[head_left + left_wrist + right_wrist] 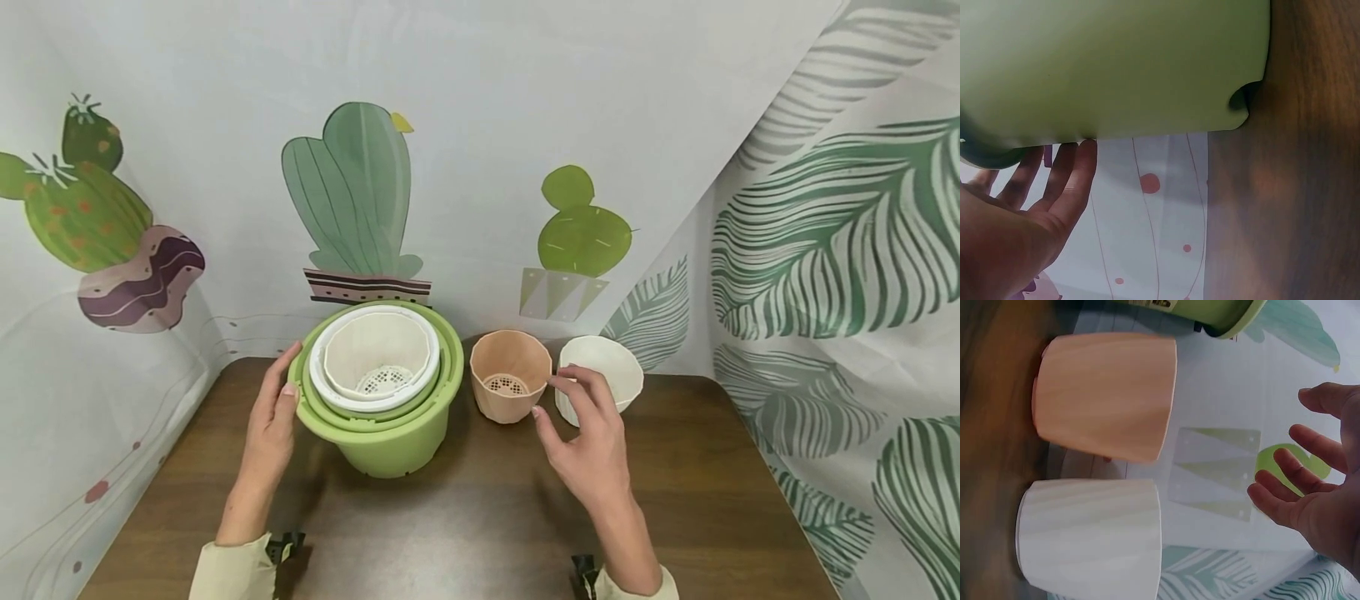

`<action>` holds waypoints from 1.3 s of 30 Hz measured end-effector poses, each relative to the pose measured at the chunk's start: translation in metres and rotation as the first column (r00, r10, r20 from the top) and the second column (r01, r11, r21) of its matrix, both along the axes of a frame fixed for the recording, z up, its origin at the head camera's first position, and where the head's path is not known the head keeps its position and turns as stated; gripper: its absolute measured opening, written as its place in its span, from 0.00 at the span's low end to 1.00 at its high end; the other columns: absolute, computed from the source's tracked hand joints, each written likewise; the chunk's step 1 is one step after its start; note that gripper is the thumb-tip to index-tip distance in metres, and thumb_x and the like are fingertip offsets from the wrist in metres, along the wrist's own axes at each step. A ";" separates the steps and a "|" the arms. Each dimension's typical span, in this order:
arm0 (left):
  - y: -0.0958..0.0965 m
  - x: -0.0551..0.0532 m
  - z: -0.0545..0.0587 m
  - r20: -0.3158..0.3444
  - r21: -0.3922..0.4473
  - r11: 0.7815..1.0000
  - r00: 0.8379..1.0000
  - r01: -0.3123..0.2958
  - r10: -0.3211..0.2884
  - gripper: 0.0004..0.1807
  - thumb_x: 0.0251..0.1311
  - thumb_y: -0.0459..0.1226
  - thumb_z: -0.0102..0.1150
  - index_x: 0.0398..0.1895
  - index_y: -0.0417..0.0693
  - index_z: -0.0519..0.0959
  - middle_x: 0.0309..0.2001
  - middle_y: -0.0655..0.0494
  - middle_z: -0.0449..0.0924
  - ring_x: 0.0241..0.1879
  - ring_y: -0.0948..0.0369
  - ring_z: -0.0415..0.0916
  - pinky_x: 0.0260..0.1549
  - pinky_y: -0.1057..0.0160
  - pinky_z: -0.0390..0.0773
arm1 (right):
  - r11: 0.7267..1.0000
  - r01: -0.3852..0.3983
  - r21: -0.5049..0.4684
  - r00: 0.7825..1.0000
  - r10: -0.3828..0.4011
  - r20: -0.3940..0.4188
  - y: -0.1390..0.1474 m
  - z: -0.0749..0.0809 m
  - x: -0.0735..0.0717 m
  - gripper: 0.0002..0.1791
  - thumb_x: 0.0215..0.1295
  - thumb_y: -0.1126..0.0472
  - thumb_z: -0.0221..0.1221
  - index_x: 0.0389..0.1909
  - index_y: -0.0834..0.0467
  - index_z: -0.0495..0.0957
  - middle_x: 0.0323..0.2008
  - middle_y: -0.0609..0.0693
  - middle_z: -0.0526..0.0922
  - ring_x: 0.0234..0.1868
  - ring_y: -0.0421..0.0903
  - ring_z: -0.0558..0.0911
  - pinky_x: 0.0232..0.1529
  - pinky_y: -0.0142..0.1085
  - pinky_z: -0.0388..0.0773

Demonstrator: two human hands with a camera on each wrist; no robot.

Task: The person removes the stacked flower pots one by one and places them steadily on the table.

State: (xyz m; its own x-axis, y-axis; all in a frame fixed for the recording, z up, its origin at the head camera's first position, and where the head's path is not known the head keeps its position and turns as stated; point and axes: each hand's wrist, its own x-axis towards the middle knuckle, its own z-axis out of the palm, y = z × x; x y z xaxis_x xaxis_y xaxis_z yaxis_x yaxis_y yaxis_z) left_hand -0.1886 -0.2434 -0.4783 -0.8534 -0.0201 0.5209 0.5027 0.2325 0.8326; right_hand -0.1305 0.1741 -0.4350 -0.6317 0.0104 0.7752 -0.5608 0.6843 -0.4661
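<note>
Sleeves (234, 575) lie nearest me, over the brown table (435, 542). Beyond them my right hand (588, 442) hovers by the peach pot (510, 379) and the loose white pot (609, 367), fingers parted and softly bent; they have hold of nothing, and the right wrist view shows a gap to both. My left hand (272, 421) rests at the side of the green pot (393, 448), fingers relaxed, tips touching its outer wall near the rim rather than wrapped round it. That pot stands on the table holding at least one more green rim, a white ring (318, 367) and, innermost, a cream pot (375, 337). Nesting, I judge, is well along: this stack sits together, while the peach pot and loose white pot stand outside it, side by side near the printed cloth (480, 208).
</note>
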 end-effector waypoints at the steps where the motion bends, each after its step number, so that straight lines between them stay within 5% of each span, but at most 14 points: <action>1: 0.000 0.000 0.000 0.001 0.000 1.000 1.000 0.001 -0.001 0.28 0.83 0.31 0.38 0.83 0.46 0.63 0.80 0.45 0.62 0.76 0.63 0.61 0.69 0.76 0.63 | 1.000 -0.010 -0.005 1.000 0.010 -0.005 -0.002 0.000 0.000 0.22 0.55 0.69 0.74 0.53 0.60 0.86 0.56 0.59 0.81 0.58 0.54 0.81 0.62 0.28 0.70; 17: 0.001 0.002 0.000 0.006 0.010 1.000 1.000 0.008 -0.008 0.28 0.84 0.31 0.38 0.83 0.48 0.63 0.80 0.47 0.62 0.76 0.64 0.62 0.68 0.76 0.65 | 0.994 -0.109 -0.012 0.994 0.108 -0.016 -0.024 0.002 -0.004 0.22 0.56 0.69 0.73 0.54 0.60 0.85 0.57 0.58 0.81 0.59 0.55 0.80 0.65 0.29 0.70; 28: 0.000 0.001 -0.002 0.011 0.000 1.000 1.000 0.007 -0.007 0.28 0.84 0.32 0.38 0.83 0.49 0.63 0.80 0.48 0.63 0.76 0.64 0.61 0.69 0.75 0.63 | 0.983 -0.182 0.021 0.981 0.183 -0.059 -0.041 0.000 -0.010 0.22 0.57 0.66 0.73 0.55 0.61 0.84 0.57 0.59 0.81 0.60 0.56 0.80 0.64 0.42 0.73; 39: 0.000 0.001 -0.001 0.002 0.005 1.000 1.000 0.004 -0.004 0.28 0.84 0.31 0.38 0.83 0.48 0.63 0.80 0.47 0.62 0.77 0.64 0.61 0.69 0.75 0.63 | 0.974 -0.224 0.045 0.970 0.227 -0.089 -0.059 0.000 -0.013 0.23 0.56 0.67 0.73 0.55 0.64 0.84 0.57 0.60 0.81 0.59 0.57 0.81 0.66 0.39 0.73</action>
